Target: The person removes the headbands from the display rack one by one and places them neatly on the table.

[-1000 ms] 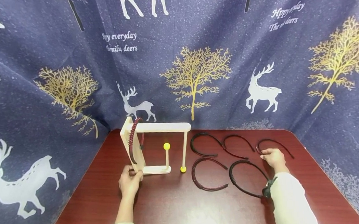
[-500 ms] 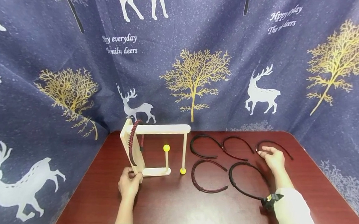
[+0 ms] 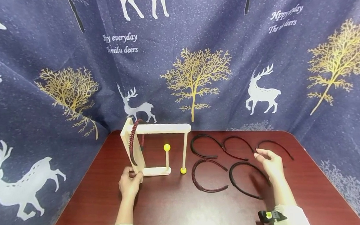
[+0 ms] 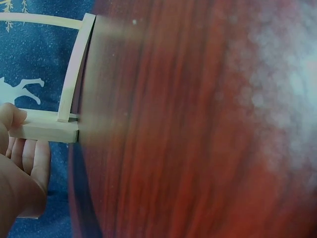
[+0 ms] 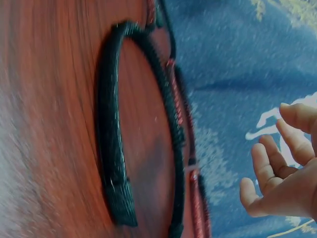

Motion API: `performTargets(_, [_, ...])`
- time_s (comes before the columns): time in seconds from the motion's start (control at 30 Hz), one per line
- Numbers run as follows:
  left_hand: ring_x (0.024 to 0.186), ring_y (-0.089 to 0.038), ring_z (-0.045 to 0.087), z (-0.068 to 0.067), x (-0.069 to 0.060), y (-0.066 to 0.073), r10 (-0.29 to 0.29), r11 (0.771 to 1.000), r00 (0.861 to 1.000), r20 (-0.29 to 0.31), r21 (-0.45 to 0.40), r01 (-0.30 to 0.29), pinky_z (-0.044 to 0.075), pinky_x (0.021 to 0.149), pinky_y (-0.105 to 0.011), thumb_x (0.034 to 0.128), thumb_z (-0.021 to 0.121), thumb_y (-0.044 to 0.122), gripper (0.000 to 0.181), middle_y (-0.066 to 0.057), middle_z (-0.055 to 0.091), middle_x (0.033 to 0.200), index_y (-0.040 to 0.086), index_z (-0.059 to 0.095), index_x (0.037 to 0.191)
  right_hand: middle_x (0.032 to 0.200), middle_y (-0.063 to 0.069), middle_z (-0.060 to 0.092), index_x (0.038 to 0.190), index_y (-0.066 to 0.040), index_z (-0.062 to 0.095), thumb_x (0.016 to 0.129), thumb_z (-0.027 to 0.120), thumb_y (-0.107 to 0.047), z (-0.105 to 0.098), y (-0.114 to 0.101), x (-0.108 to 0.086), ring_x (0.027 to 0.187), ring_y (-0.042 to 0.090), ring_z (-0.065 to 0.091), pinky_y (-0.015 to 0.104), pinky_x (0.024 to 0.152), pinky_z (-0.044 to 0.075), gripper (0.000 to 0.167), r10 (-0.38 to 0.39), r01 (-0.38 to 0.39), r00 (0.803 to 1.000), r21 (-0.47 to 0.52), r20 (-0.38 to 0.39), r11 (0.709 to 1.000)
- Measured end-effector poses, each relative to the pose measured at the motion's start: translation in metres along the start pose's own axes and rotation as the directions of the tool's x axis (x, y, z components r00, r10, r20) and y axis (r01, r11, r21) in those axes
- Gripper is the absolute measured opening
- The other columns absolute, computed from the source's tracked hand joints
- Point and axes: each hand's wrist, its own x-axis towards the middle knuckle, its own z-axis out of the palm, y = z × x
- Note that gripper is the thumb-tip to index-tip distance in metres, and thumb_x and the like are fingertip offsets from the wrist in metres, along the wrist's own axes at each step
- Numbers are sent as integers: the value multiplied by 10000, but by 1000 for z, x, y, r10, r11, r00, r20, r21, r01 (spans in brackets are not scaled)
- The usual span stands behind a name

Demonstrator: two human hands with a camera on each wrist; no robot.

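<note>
With fingers and thumb, my left hand [image 3: 130, 187] grips the lower edge of the upright board of a pale wooden stand [image 3: 163, 128]. The left wrist view shows the thumb over the board and the fingers beneath it. A dark red toothed headband [image 3: 131, 143] hangs over the stand's upper arm, near the board. My right hand [image 3: 272, 165] hovers over the table's right side, fingers loosely bent and holding nothing. Closest to it are a thin dark headband [image 3: 279, 142] behind and a black headband [image 3: 235, 184] in front, which looms large in the right wrist view.
Another dark red headband [image 3: 197, 184], a black one [image 3: 194, 152] and a red-black one [image 3: 233, 157] lie mid-table. The stand has a short peg with a yellow ball [image 3: 167, 147] and a hanging rod ending in another yellow ball [image 3: 183, 170]. Patterned cloth [image 3: 176, 57] closes the back.
My right hand has come away from the far-right headband, drawing back and slightly left, its fingers looser. That headband stays on the table. My left hand and the stand have held still.
</note>
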Motion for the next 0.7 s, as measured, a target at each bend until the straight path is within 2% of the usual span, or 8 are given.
performTargets(0.1, [873, -327, 572, 0, -1, 0, 1, 1000, 1000, -3, -4, -1, 324, 796, -473, 739, 675, 153, 257, -110, 656, 865, 91, 585, 971, 985, -89, 644, 1184, 8, 597, 846, 683, -223, 4, -5, -10, 869, -11, 544, 169, 724, 426, 419, -39, 39, 999, 52, 4, 998])
performTargets(0.2, [868, -321, 577, 1, -1, 0, 2, 1000, 1000, 2, -6, -2, 326, 798, -472, 741, 673, 153, 258, -109, 658, 866, 91, 585, 975, 943, -120, 642, 1169, 15, 598, 852, 675, -207, 9, -8, -19, 838, -19, 580, 165, 704, 457, 394, -98, 95, 995, 136, 15, 986])
performTargets(0.27, [868, -318, 579, 1, -1, 0, 2, 1000, 1000, 2, -6, -2, 330, 799, -473, 740, 673, 154, 260, -108, 660, 868, 93, 585, 977, 943, -96, 650, 1145, 9, 613, 853, 673, -174, 13, -9, -25, 827, 3, 603, 163, 702, 466, 350, -143, 135, 990, 223, 19, 965])
performTargets(0.43, [859, -305, 596, 1, 2, 0, 6, 1000, 1000, -5, 0, -6, 344, 792, -469, 736, 675, 154, 260, -103, 669, 871, 101, 587, 975, 978, 4, 664, 1141, -11, 619, 851, 676, -182, 27, -14, -34, 876, 59, 602, 183, 734, 454, 342, -186, 171, 982, 268, 33, 948])
performTargets(0.57, [854, -305, 601, 0, 2, 1, 13, 1000, 1000, -14, 2, -13, 347, 784, -471, 732, 674, 151, 262, -104, 673, 867, 99, 587, 974, 1071, 134, 641, 1170, -57, 622, 852, 674, -201, 46, 15, -25, 937, 117, 594, 196, 750, 440, 353, -253, 225, 965, 293, 62, 929])
performTargets(0.67, [859, -305, 597, 0, 2, 1, 9, 1000, 1000, -9, 7, -9, 345, 784, -470, 732, 672, 150, 267, -103, 674, 870, 97, 586, 979, 1088, 163, 631, 1178, -120, 633, 842, 688, -236, 63, 43, -15, 937, 129, 607, 184, 748, 448, 359, -325, 285, 943, 335, 69, 898])
performTargets(0.7, [861, -303, 596, -1, 2, 1, 7, 1000, 1000, -6, 8, -7, 345, 783, -470, 732, 672, 150, 268, -102, 675, 870, 96, 586, 980, 1095, 167, 627, 1186, -121, 627, 838, 692, -255, 68, 42, -17, 946, 137, 608, 190, 762, 450, 378, -324, 283, 943, 332, 74, 900])
